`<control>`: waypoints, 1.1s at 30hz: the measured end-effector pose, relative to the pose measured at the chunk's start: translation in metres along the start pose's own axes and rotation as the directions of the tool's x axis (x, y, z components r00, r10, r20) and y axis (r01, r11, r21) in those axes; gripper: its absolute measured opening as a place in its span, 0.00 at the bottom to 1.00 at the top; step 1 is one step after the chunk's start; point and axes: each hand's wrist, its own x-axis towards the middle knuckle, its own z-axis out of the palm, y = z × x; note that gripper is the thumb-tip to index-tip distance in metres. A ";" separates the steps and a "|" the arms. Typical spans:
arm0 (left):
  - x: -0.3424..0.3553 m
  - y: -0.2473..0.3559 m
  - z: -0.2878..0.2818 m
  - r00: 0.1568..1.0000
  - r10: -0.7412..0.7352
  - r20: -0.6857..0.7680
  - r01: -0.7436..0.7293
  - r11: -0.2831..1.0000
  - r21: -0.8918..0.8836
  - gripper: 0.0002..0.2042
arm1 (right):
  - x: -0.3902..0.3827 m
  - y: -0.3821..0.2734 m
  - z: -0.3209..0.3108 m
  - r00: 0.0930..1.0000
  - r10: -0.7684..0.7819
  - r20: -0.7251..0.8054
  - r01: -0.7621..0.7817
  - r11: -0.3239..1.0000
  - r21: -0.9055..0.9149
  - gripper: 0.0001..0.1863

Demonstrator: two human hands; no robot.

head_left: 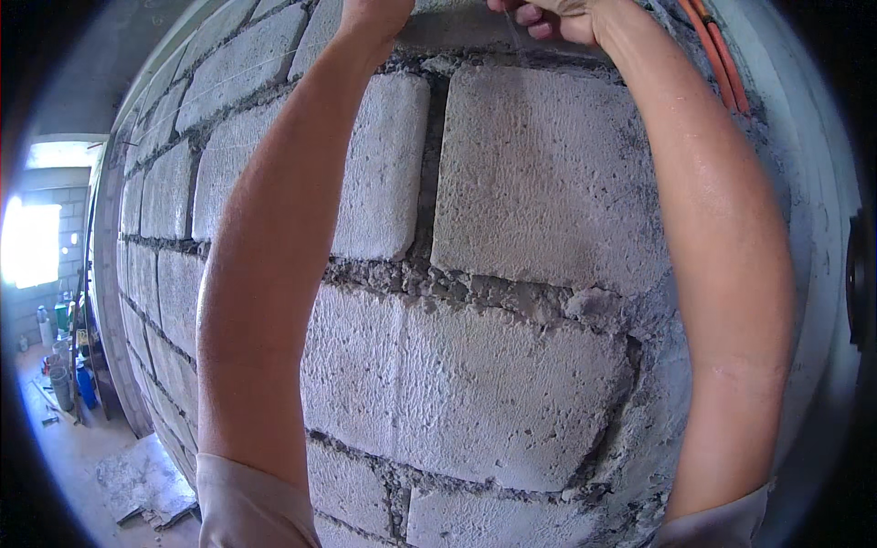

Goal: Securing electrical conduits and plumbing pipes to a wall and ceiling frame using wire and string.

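Note:
Both my arms reach up in front of a grey block wall [530, 173]. My left hand [376, 15] is at the top edge of the view, close to the upper blocks; its fingers are cut off by the frame. To the right of it, my right hand [559, 18] is bent inward with its fingers curled together. A faint thin streak hangs just below those fingertips, too blurred to name. What the right fingers hold, if anything, I cannot make out. Rough mortar joints [475, 290] run between the blocks.
Orange conduits [720, 59] run down the wall's upper right, beside a pale vertical frame [813, 183]. Thin pale lines cross the upper left blocks. At far left, bottles and containers [62, 384] stand on the floor near a bright window [32, 242]; a grey slab [151, 484] lies below.

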 end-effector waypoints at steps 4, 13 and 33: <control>0.004 -0.006 -0.004 0.999 0.043 -0.030 -0.041 0.997 0.061 0.07 | -0.011 -0.006 0.009 0.989 0.137 0.061 -0.147 0.965 0.216 0.10; 0.063 -0.046 -0.056 0.998 0.021 0.055 -0.029 0.988 0.153 0.06 | 0.033 0.003 0.031 0.855 -0.409 -0.318 0.324 0.902 -0.286 0.08; 0.004 0.009 -0.019 0.916 -0.068 0.394 0.048 0.997 0.061 0.08 | 0.008 0.030 0.038 0.623 -0.726 -0.290 0.491 0.653 -0.577 0.07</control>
